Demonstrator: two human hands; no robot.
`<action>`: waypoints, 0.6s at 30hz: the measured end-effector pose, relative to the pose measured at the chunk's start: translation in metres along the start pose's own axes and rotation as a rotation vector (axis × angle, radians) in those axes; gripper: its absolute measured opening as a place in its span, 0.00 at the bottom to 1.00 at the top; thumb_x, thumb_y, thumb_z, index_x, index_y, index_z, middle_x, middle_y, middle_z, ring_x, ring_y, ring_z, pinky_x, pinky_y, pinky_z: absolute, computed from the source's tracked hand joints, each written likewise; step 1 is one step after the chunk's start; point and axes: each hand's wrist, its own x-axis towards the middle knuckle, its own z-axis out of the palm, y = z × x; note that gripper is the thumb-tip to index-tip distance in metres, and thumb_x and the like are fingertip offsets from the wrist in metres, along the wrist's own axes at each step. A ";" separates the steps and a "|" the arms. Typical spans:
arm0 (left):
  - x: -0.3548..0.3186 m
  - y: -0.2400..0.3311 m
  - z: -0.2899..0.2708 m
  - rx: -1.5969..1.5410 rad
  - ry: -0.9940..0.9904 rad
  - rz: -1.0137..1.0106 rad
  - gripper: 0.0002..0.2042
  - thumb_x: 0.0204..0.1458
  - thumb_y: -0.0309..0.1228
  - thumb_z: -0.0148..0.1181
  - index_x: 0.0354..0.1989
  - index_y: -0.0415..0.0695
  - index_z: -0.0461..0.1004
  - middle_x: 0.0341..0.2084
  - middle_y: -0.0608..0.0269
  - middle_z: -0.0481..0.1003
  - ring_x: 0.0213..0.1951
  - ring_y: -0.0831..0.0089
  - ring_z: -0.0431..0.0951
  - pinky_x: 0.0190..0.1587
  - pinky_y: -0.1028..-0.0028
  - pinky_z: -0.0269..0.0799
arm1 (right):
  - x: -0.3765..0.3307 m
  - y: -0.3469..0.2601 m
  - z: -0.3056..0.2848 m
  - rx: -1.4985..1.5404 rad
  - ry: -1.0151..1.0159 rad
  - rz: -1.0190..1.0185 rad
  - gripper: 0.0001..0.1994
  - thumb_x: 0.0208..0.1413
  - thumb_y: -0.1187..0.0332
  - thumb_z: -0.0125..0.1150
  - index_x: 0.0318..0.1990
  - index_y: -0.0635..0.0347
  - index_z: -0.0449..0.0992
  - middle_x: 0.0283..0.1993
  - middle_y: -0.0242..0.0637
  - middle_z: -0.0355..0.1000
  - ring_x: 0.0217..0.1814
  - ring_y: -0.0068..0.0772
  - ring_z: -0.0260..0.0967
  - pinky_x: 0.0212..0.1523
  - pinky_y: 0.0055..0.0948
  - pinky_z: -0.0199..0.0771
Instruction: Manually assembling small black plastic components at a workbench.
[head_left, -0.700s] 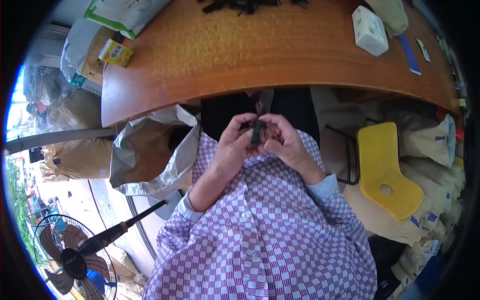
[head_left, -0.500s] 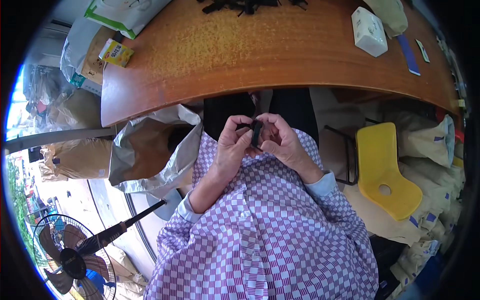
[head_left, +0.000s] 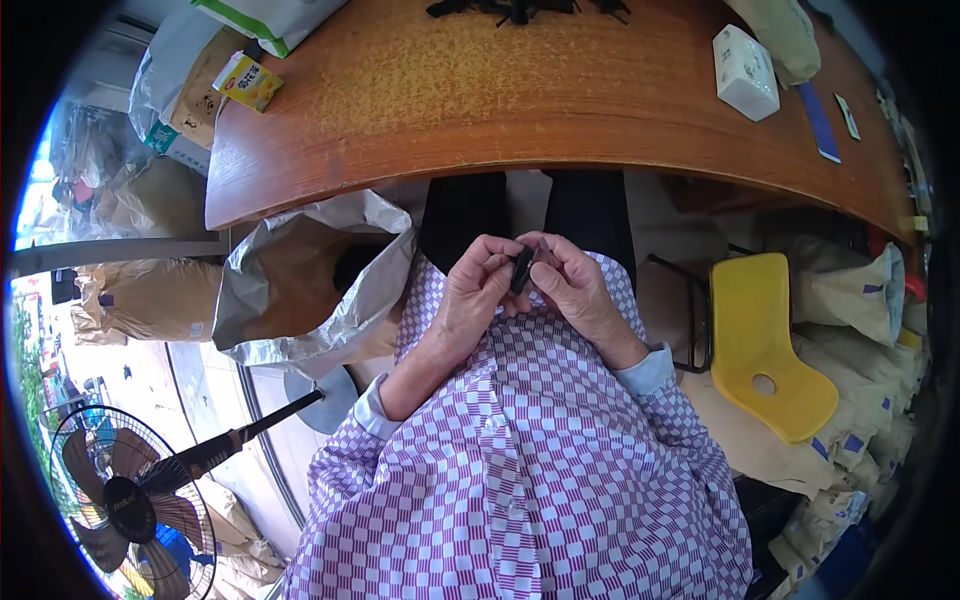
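A small black piece point(head_left: 522, 270), narrow and slightly elongated, is held between my two hands just above my lap. My left hand point(head_left: 474, 292) pinches it from the left with thumb and fingers. From the right, my right hand point(head_left: 574, 286) has its thumb and bent fingers closed against the same piece. Fingers cover part of it, so its exact kind is unclear. Several similar black pieces point(head_left: 515, 10) lie in a loose row at the far edge of view on the wooden table point(head_left: 420, 110).
An open silver-lined paper sack point(head_left: 265, 345) stands to my left, near a black fan point(head_left: 130, 510). On my right is a yellow chair point(head_left: 760, 340) beside stacked brown sacks point(head_left: 860, 370). A tissue pack point(head_left: 746, 75) and a small yellow box point(head_left: 248, 82) sit on the table.
Both hands stay together in front of me, and the black piece has tilted between the fingers. My right thumb has shifted up against it. The whole view has moved slightly.
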 end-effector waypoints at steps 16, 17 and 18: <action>-0.002 0.002 -0.010 0.164 -0.168 -0.052 0.14 0.59 0.22 0.47 0.52 0.38 0.58 0.35 0.62 0.72 0.34 0.80 0.76 0.35 0.83 0.72 | 0.007 0.012 -0.002 -0.024 0.032 0.108 0.10 0.61 0.69 0.51 0.47 0.63 0.71 0.33 0.26 0.69 0.29 0.09 0.63 0.29 0.09 0.66; -0.003 0.002 -0.009 0.164 -0.166 -0.054 0.14 0.59 0.22 0.47 0.52 0.38 0.58 0.35 0.62 0.72 0.34 0.80 0.76 0.35 0.83 0.72 | 0.007 0.012 -0.001 -0.023 0.030 0.110 0.10 0.61 0.69 0.51 0.47 0.63 0.71 0.33 0.26 0.69 0.29 0.09 0.63 0.29 0.09 0.66; -0.003 0.002 -0.008 0.216 -0.133 -0.063 0.15 0.58 0.21 0.47 0.53 0.39 0.57 0.35 0.62 0.72 0.35 0.80 0.76 0.36 0.83 0.72 | 0.007 0.011 0.000 -0.064 0.040 0.114 0.10 0.61 0.69 0.52 0.47 0.62 0.71 0.33 0.26 0.70 0.30 0.10 0.63 0.30 0.10 0.67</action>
